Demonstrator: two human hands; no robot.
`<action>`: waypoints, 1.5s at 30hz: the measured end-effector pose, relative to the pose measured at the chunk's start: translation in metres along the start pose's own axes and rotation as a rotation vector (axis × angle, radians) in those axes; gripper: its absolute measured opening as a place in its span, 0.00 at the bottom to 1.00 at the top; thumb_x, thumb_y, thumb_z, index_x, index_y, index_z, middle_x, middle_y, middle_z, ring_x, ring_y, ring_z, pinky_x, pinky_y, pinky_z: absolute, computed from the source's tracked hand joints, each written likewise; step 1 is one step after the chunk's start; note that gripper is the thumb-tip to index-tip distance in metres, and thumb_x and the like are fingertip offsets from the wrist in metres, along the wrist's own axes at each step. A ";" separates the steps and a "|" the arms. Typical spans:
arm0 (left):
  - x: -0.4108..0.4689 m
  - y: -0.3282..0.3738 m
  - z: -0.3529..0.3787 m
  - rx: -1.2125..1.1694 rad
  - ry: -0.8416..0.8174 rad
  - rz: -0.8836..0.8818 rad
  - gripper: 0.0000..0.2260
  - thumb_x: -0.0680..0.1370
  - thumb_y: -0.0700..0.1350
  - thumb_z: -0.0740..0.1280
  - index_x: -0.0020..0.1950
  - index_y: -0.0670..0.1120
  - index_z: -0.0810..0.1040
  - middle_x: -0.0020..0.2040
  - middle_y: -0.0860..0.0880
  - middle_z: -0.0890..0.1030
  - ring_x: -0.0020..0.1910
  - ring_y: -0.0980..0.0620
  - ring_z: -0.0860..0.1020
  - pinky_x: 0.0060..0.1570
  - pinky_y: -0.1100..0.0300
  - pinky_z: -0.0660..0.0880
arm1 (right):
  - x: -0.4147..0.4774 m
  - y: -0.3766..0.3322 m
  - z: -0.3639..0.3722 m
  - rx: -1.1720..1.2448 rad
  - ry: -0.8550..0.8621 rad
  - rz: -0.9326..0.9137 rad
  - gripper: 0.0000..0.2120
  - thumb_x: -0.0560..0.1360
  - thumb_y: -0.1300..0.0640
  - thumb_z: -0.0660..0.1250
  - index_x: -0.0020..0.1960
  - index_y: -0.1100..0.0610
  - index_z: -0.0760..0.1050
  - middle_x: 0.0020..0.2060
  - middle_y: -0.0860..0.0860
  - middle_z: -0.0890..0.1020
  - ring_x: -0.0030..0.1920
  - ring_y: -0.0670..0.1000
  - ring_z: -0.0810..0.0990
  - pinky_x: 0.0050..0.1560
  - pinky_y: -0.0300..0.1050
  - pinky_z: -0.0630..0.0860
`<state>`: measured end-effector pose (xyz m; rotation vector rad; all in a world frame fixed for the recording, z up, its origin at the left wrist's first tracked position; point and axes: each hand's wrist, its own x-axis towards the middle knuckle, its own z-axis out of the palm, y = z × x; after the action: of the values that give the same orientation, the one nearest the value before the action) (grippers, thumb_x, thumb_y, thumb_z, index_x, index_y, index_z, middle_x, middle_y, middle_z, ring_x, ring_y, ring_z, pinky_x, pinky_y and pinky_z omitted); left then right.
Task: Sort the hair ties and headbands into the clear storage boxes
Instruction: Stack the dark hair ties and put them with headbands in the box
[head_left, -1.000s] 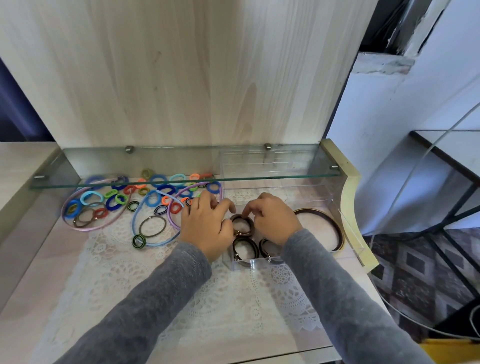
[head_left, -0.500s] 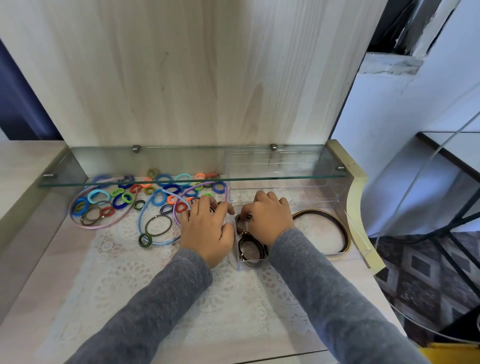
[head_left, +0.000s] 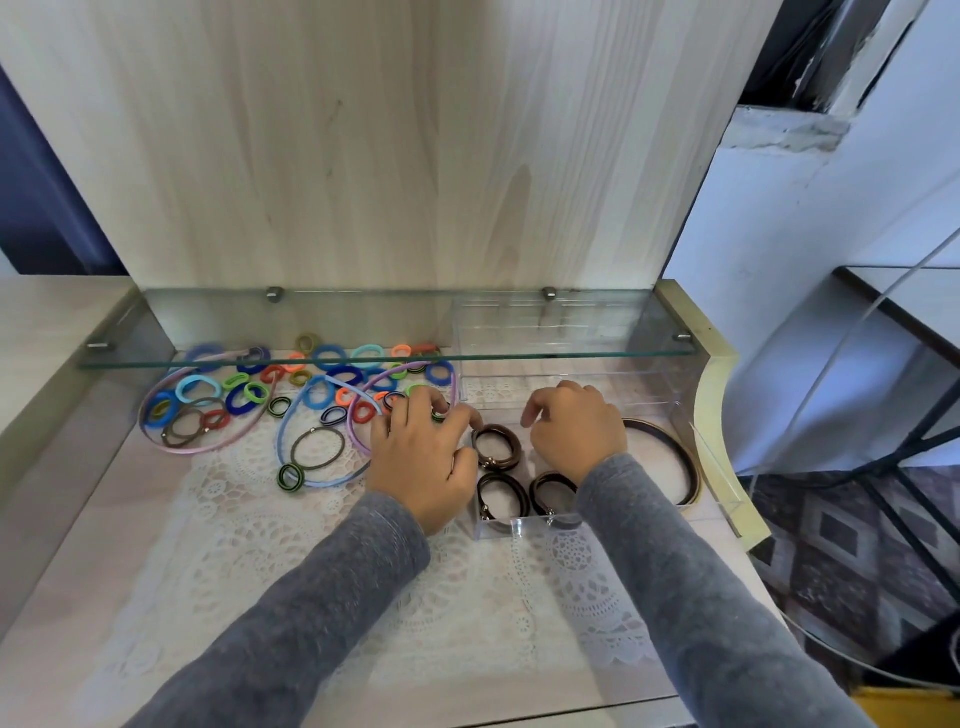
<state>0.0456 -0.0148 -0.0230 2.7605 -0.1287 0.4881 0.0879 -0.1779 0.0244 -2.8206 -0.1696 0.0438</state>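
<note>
1. already in the clear box (head_left: 519, 527), three brown coiled ties (head_left: 493, 430) lay right of the fingers of the left hand (head_left: 421, 457).
2. loose ties (head_left: 318, 393), soft elastic rings, lay just left of those curled fingers, that hand nearer; whether they pinched a striped tie (head_left: 439, 414) could not be told.
3. the right hand (head_left: 576, 431) hung with fingers loosely curled, holding nothing seen.
</note>
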 end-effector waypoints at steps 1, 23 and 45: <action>0.000 0.001 0.001 -0.004 0.006 -0.006 0.22 0.67 0.53 0.49 0.55 0.54 0.75 0.52 0.51 0.69 0.53 0.49 0.68 0.52 0.50 0.62 | 0.000 0.002 0.000 -0.024 -0.016 0.016 0.14 0.71 0.61 0.58 0.48 0.50 0.79 0.51 0.50 0.77 0.56 0.55 0.72 0.58 0.53 0.70; -0.016 -0.002 0.006 -0.154 -0.012 -0.036 0.22 0.71 0.45 0.54 0.64 0.54 0.70 0.56 0.57 0.78 0.57 0.55 0.74 0.62 0.57 0.56 | -0.004 -0.003 0.010 -0.060 -0.092 0.027 0.14 0.73 0.59 0.59 0.52 0.48 0.79 0.55 0.50 0.77 0.59 0.54 0.70 0.60 0.53 0.68; 0.013 0.011 0.009 0.257 -0.082 0.052 0.23 0.70 0.54 0.45 0.50 0.55 0.78 0.53 0.46 0.71 0.53 0.44 0.68 0.56 0.46 0.62 | -0.002 0.005 0.017 -0.038 -0.062 0.056 0.12 0.74 0.56 0.59 0.51 0.50 0.80 0.54 0.50 0.77 0.59 0.54 0.70 0.61 0.55 0.67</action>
<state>0.0589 -0.0288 -0.0234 3.0370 -0.1678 0.4315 0.0861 -0.1778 0.0065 -2.8633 -0.1069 0.1428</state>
